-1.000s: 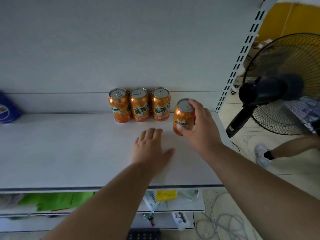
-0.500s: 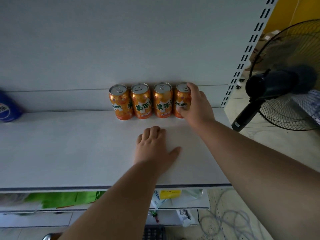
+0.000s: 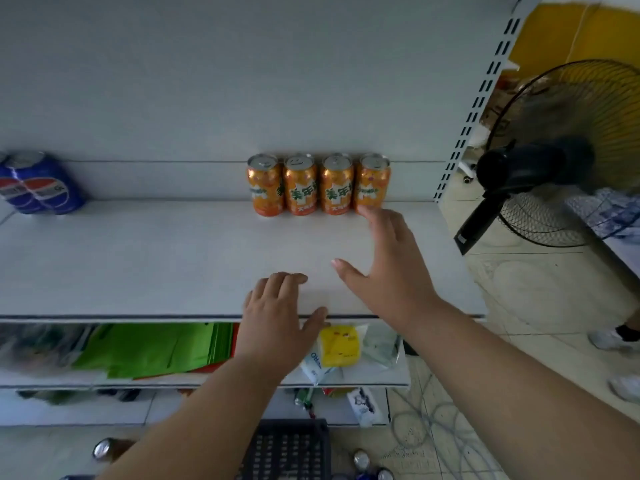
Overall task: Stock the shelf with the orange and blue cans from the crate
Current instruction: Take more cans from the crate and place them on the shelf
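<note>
Released now, the fourth orange can (image 3: 372,181) stands upright at the right end of the row of orange cans (image 3: 318,184) against the shelf's (image 3: 138,258) back wall. My right hand (image 3: 388,268) has drawn back, fingers spread wide (fingertips just beside that can). My left hand (image 3: 277,323) lies flat and empty at the shelf's front edge. Blue cans (image 3: 38,185) stand far left.

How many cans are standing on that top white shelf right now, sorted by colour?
Orange cans: 4, in a row against the back panel
Blue cans: 2 in view, at the far left edge; more may sit outside the picture
Total on the shelf: 6 cans in view
</note>
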The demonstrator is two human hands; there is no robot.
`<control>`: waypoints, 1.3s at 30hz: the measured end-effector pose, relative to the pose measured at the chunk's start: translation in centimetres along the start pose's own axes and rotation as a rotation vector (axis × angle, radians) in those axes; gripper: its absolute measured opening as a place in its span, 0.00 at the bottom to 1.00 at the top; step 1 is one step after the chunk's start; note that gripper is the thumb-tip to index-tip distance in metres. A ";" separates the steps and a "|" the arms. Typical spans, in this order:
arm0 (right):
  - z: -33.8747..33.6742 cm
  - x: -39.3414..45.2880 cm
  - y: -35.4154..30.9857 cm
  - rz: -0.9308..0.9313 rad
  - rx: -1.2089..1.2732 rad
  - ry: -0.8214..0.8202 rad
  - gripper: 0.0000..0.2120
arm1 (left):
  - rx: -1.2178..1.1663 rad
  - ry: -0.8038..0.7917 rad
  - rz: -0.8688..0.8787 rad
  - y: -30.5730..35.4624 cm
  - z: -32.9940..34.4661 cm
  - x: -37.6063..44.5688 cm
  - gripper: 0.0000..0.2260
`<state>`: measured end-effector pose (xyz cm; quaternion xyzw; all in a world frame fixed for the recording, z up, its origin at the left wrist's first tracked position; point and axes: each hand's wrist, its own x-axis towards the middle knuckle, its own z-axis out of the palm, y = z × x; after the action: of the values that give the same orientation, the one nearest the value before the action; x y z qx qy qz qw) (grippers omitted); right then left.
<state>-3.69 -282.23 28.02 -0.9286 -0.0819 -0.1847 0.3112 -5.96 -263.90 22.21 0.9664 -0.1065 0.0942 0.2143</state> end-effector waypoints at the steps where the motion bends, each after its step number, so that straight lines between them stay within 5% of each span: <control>1: 0.4 -1.6 -1.5 -0.021 0.012 -0.029 0.36 | -0.007 0.029 -0.004 -1.0 -0.7 -1.7 0.25; 6: 5.7 -8.6 -9.0 -0.117 0.092 -0.189 0.32 | -0.022 0.137 -0.116 -7.6 -3.3 -11.5 0.21; 15: 18.6 -16.5 -13.7 -0.432 0.257 -0.663 0.31 | -0.021 0.071 -0.745 -14.6 -1.1 -29.0 0.24; 22: 32.5 -24.0 -5.2 -0.464 0.142 -0.992 0.33 | -0.177 0.037 -1.151 -18.0 15.3 -36.5 0.22; 27: 44.7 -31.5 2.1 -0.395 0.085 -1.059 0.34 | -0.227 0.027 -1.323 -25.3 28.5 -40.8 0.22; 39: 66.3 -42.6 14.3 -0.427 0.029 -1.189 0.35 | -0.197 -0.391 -1.326 -42.6 48.8 -42.7 0.28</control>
<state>-19.65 -254.84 -45.49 -0.8315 -0.4269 0.3058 0.1812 -29.81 -240.28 -47.82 0.8027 0.4613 -0.2423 0.2900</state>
